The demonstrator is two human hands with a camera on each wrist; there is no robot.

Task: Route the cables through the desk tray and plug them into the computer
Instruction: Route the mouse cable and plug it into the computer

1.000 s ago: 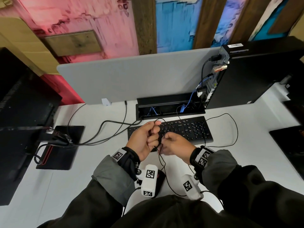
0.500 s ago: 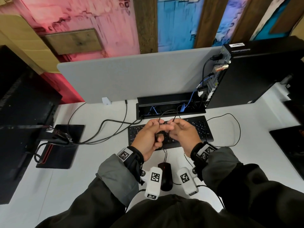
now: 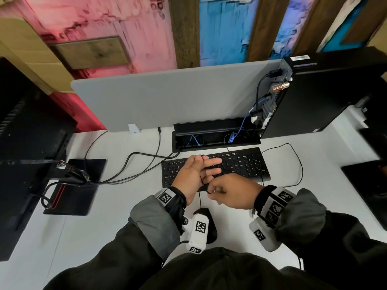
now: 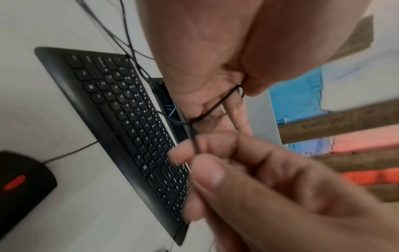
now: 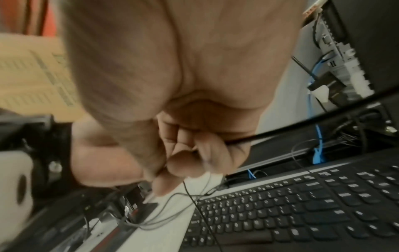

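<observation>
A thin black mouse cable (image 3: 199, 198) rises from the black mouse (image 3: 210, 225) to my hands above the keyboard's (image 3: 243, 164) near edge. My left hand (image 3: 194, 174) has its fingers stretched out. The cable (image 4: 215, 105) crosses its palm and is pinned under the thumb. My right hand (image 3: 228, 192), fingers curled, pinches the same cable (image 5: 190, 189) just below the left palm. The open desk tray (image 3: 215, 143) lies behind the keyboard. The black computer (image 3: 324, 95) stands at the back right, its rear ports (image 5: 336, 51) facing left.
Blue cables (image 3: 244, 124) run from the tray up to the computer. Thick black cables (image 3: 136, 164) go from the tray to the monitor (image 3: 27, 143) on the left. The keyboard's own wire (image 3: 299, 164) loops on the white desk at the right. A grey divider panel (image 3: 167, 97) closes the back.
Both hands were together over the keyboard's far edge. The right hand has drawn back toward me with the cable, and the left hand's fingers have straightened.
</observation>
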